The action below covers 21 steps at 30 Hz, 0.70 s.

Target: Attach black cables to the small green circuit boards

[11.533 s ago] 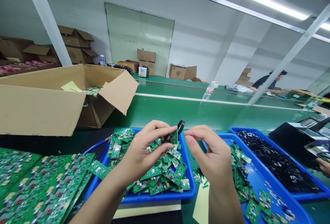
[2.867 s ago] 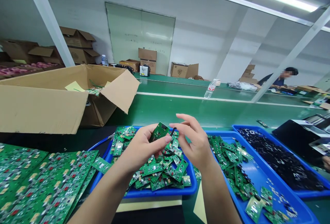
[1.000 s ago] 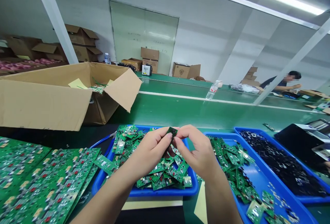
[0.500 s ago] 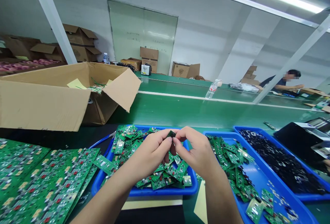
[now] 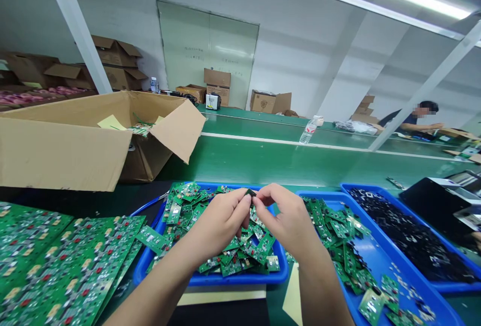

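Above the middle blue tray (image 5: 240, 280), my two hands meet at the fingertips. A small dark green circuit board (image 5: 250, 193) shows between them, mostly covered by fingers. My left hand (image 5: 229, 213) is closed on the board, thumb against the index finger. My right hand (image 5: 282, 216) pinches at the board's right side; whether it grips the board itself or a small part on it is hidden. Beneath both hands, loose small circuit boards (image 5: 240, 263) fill the tray in a heap.
Uncut board panels (image 5: 71, 261) lie stacked at left, beside blue-handled pliers (image 5: 150, 203). An open cardboard box (image 5: 63, 155) stands behind. At right are a blue tray with boards (image 5: 351, 256) and one of black parts (image 5: 406, 236). A person (image 5: 417, 120) sits far right.
My right fingers have shifted slightly at the board, and the board's angle differs a little. Both arms stay in nearly the same place.
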{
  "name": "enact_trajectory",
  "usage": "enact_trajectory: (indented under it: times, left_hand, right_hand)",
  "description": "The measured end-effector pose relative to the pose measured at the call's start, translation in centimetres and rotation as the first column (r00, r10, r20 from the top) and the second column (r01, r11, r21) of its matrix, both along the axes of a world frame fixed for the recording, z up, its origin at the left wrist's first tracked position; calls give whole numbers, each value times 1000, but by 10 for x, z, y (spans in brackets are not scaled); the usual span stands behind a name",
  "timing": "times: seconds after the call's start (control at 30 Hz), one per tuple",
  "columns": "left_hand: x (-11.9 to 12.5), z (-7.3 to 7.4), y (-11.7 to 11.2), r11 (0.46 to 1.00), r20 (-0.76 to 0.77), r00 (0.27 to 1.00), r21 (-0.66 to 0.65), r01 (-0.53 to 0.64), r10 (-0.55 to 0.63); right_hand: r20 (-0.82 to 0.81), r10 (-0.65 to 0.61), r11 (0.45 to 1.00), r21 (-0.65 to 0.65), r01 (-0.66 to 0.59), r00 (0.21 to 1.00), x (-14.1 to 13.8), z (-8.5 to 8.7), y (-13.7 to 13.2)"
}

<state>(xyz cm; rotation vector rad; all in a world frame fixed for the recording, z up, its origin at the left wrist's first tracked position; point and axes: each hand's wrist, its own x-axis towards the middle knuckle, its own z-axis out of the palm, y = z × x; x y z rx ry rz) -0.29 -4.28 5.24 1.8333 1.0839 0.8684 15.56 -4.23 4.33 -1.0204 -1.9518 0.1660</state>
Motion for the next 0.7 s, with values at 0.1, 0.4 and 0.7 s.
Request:
enact_trajectory:
  times: [0.1, 0.4, 0.7]
  left_hand:
    - [-3, 0, 2, 999, 22, 999, 5, -41, 41]
    - [-7, 4, 0, 999, 141, 990, -32, 8, -4]
    - [-5, 6, 1, 999, 107, 994, -38, 4, 1]
  right_hand:
    - [-187, -38, 997, -79, 24, 982, 4, -2, 1]
    - [-211, 65, 976, -191, -107, 975, 13, 3, -2]
    - [-153, 15, 994, -108, -32, 988, 9, 2, 1]
